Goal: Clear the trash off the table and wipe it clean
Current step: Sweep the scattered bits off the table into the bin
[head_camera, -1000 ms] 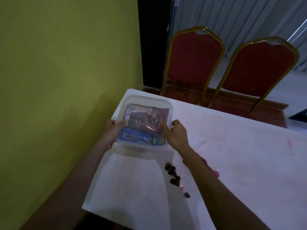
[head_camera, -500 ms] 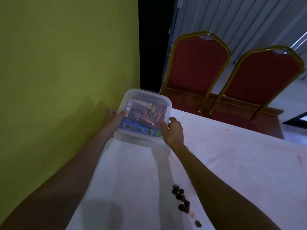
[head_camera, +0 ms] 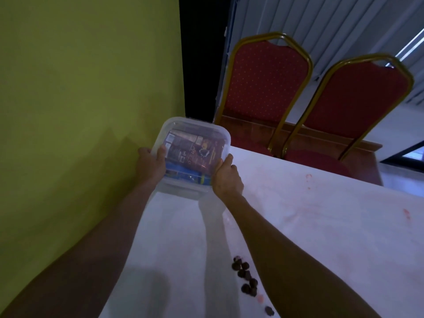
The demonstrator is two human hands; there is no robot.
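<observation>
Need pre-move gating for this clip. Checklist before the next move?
1. Grip on container: ok, left hand and right hand hold its sides.
2. Container lid shut: cannot tell.
3. Trash cleared: not ok, dark bits lie on the table.
4. Surface wiped: not ok, red stains show.
5. Wiping rag available: cannot tell, none in view.

Left side: green wall (head_camera: 80, 111) close along the desk (head_camera: 309, 226) edge, little room beside the left hand (head_camera: 151, 164).
Far left corner: taken up by the clear container (head_camera: 195, 143), gripped on both sides, right hand (head_camera: 227, 177) at its near right corner.
Far edge: left red chair (head_camera: 263, 83) and right red chair (head_camera: 358, 97) just behind the desk, backs upright.
Near middle: cluster of dark bits (head_camera: 245, 278) just beside the right forearm.
Right half: bare stained cloth, open for a pass.
</observation>
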